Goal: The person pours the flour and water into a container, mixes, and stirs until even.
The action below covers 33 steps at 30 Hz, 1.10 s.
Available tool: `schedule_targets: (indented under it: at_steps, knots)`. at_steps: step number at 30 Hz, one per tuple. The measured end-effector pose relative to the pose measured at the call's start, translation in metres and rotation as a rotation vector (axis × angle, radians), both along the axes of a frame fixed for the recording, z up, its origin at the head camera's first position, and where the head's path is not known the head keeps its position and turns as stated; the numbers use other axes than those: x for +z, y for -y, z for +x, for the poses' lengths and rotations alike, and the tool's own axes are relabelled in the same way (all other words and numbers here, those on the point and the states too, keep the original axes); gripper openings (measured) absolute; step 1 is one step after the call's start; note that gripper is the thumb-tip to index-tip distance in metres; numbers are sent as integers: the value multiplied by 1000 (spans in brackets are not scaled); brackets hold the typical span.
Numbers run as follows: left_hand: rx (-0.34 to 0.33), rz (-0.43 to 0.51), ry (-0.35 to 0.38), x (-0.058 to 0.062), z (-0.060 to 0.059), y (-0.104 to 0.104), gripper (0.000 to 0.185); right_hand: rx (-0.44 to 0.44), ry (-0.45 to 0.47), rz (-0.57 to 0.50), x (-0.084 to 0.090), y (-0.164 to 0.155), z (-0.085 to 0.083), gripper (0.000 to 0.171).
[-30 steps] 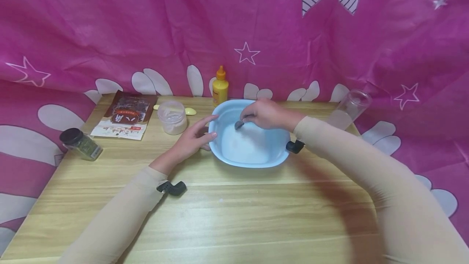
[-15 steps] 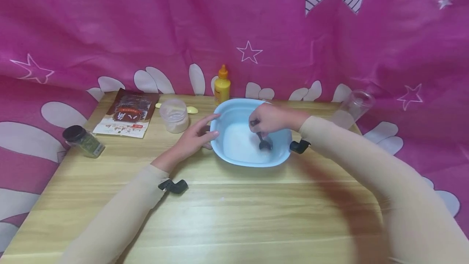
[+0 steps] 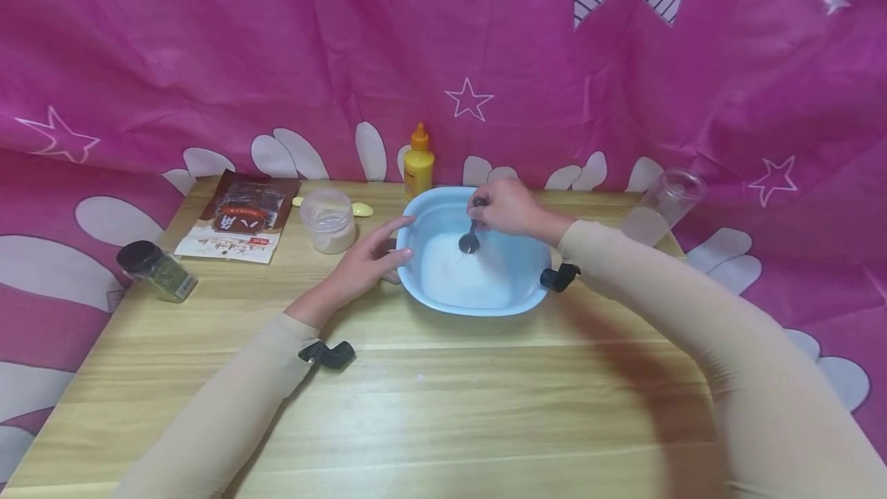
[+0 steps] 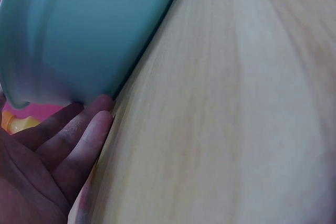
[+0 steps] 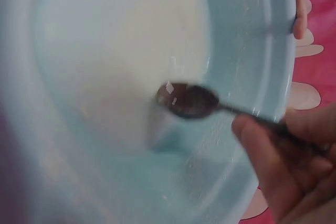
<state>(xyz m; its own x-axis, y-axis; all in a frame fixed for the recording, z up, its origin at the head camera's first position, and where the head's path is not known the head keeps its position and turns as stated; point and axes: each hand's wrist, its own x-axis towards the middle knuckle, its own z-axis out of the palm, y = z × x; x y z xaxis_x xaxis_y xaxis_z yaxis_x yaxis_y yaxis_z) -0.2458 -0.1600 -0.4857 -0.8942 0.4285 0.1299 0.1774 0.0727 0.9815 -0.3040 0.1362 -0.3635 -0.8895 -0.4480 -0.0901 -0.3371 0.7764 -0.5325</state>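
A light-blue plastic basin (image 3: 478, 310) stands on the table with whitish, cloudy liquid (image 3: 450, 279) inside. My right hand (image 3: 509, 208) pinches the handle of a small dark metal spoon (image 3: 469, 242), whose bowl hangs over the liquid in the head view. In the right wrist view the spoon bowl (image 5: 188, 99) looks wet and shiny. My left hand (image 3: 362, 260) touches the basin's left side, thumb and index finger spread at the rim. Its other fingers (image 4: 79, 150) lie extended against the outer wall (image 4: 94, 35), close to the tabletop, in the left wrist view.
Behind the basin is a yellow squeeze bottle (image 3: 419, 172). To the left are a clear tub (image 3: 329, 226) of pale powder, a yellow spoon (image 3: 362, 209), a brown-and-white packet (image 3: 239, 218) and a black-lidded jar (image 3: 158, 271). A clear tilted container (image 3: 664, 206) is behind my right forearm.
My right hand has swept the spoon round within the basin, first toward the near right, then back toward the far side. The left hand stays at the basin's side.
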Motion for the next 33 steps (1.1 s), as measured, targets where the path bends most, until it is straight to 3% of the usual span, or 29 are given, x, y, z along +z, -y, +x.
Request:
schedule_targets:
  at_steps: [4,8,13,16,20,25,29,33]
  knots:
    - [4,-6,5,1,0,0,63,-16,-85,139,3,-2,0,20]
    - [11,-12,7,0,0,2,64,74,32,203,5,0,1,21]
    - [11,-3,10,-2,-1,2,64,132,325,-9,1,4,5,20]
    - [-2,7,9,-2,-2,2,65,93,387,-162,-2,5,6,20]
    - [-6,9,3,-1,-1,1,64,-15,307,-222,-5,4,4,20]
    - [-8,7,6,-2,-2,1,65,-136,133,-159,-3,0,0,19]
    - [-9,2,7,-2,-3,1,65,-137,27,-94,-3,-3,-1,18]
    - [-6,0,5,0,-2,1,64,-91,72,-145,-5,0,-1,19]
